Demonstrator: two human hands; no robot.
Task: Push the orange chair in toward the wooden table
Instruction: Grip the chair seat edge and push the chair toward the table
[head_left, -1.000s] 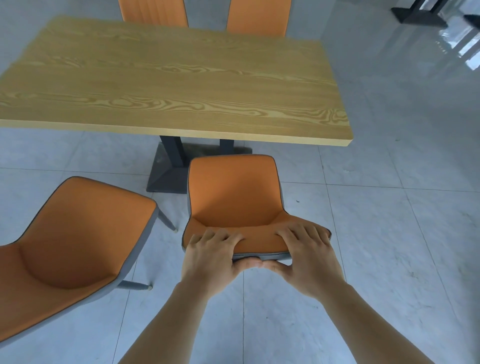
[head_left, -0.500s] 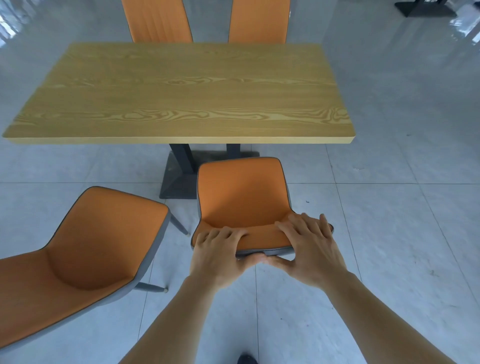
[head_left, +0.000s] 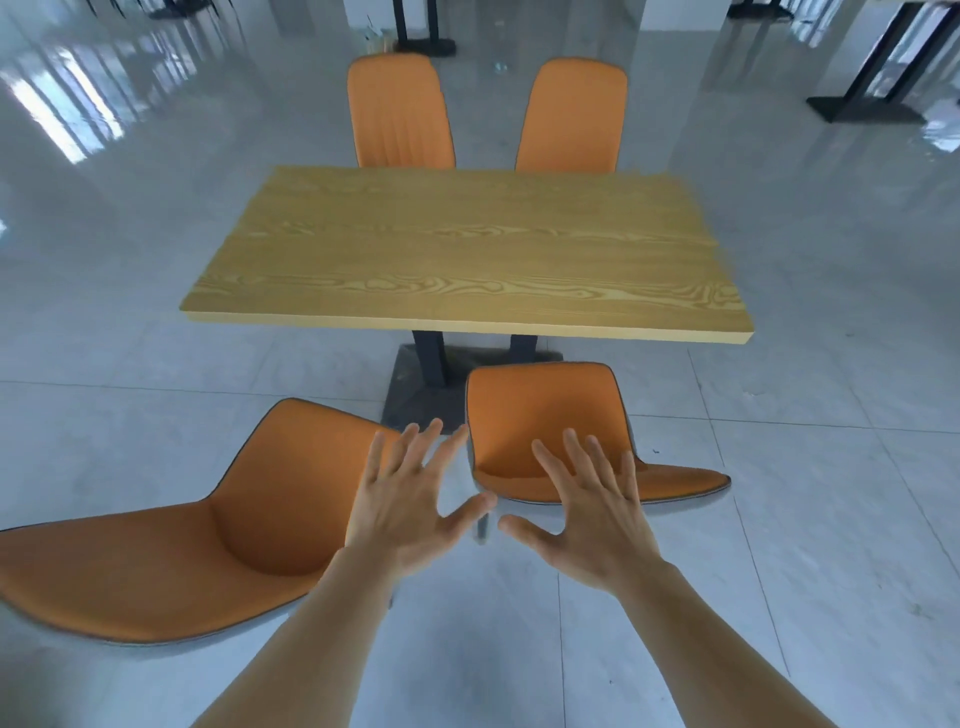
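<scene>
An orange chair (head_left: 540, 410) with a dark rim stands on the floor just short of the near edge of the wooden table (head_left: 467, 249), its back toward me. Its seat front reaches the table's dark base. My left hand (head_left: 410, 499) hovers with fingers spread, to the left of the chair's back and off it. My right hand (head_left: 592, 509) is also spread and empty, held in front of the chair's backrest, apart from it.
A second orange chair (head_left: 171, 540) sits turned at an angle at the lower left, close to my left arm. Two more orange chairs (head_left: 400, 111) stand at the table's far side. Black table legs (head_left: 872, 78) are at the far right. Grey tiled floor all around.
Both hands have let go of the chair's backrest and pulled back with fingers spread. The view has lifted and drawn back from the table.
</scene>
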